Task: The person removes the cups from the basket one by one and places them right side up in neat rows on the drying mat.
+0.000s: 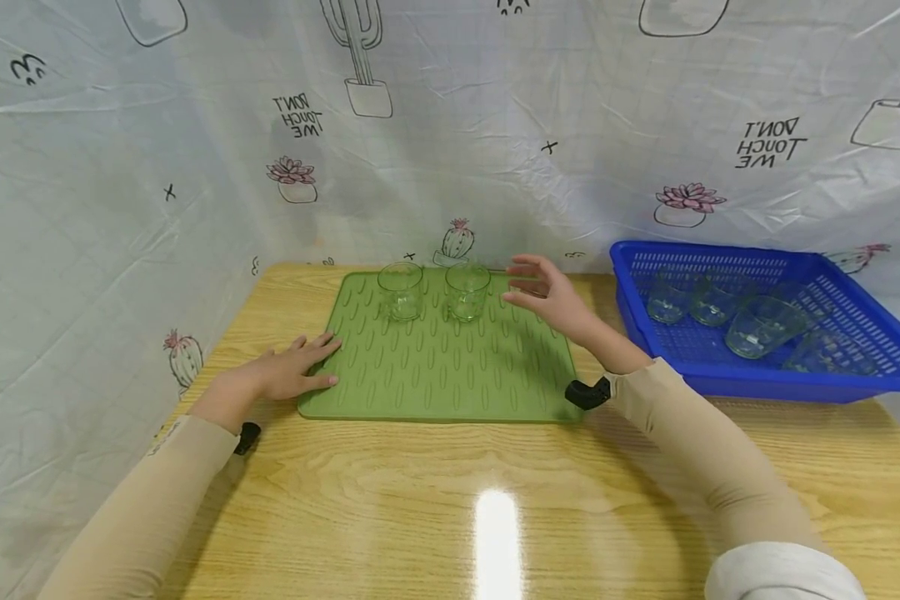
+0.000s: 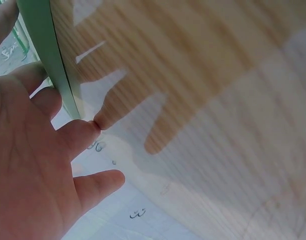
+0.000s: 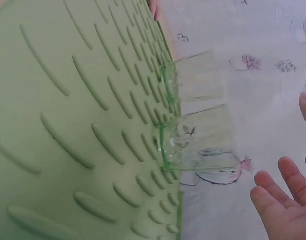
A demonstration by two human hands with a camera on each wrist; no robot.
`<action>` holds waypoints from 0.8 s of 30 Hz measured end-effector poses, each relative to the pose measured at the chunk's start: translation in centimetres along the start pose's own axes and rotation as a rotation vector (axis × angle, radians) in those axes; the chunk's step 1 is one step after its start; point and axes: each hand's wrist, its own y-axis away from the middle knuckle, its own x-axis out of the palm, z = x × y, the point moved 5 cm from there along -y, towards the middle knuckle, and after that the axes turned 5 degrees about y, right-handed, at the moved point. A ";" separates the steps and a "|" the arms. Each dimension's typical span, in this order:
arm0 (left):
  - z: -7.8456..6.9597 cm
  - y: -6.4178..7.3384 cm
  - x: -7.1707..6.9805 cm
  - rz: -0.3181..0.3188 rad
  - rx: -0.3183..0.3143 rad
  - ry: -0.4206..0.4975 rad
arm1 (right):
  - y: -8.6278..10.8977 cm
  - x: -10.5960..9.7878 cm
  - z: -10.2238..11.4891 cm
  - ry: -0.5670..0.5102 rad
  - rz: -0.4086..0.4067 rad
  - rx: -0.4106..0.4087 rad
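Observation:
Two clear glasses stand upright side by side near the back of a green ridged mat [image 1: 435, 375]: a left glass [image 1: 401, 292] and a right glass [image 1: 468, 292]. My right hand [image 1: 551, 300] hovers over the mat's right side, apart from the right glass, with fingers spread and nothing held. In the right wrist view, both the nearer glass [image 3: 198, 140] and the farther glass [image 3: 195, 80] show beyond the mat's ridges. My left hand [image 1: 288, 371] rests at the mat's left edge, its fingers spread and touching that edge [image 2: 63, 75].
A blue plastic basket [image 1: 757, 379] sits on the right of the wooden table [image 1: 390, 500]. Several clear glasses [image 1: 757, 325] are inside it, some tilted. A white patterned sheet [image 1: 450, 150] hangs behind the mat and along the left.

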 end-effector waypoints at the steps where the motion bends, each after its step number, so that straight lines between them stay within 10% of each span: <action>1: 0.0 0.0 0.0 0.000 0.000 0.000 | 0.3 -0.1 0.2 0.006 0.007 -0.001; 24: 0.0 0.1 -0.1 -0.016 0.013 -0.005 | 4.5 -8.0 4.6 0.146 -0.102 -0.061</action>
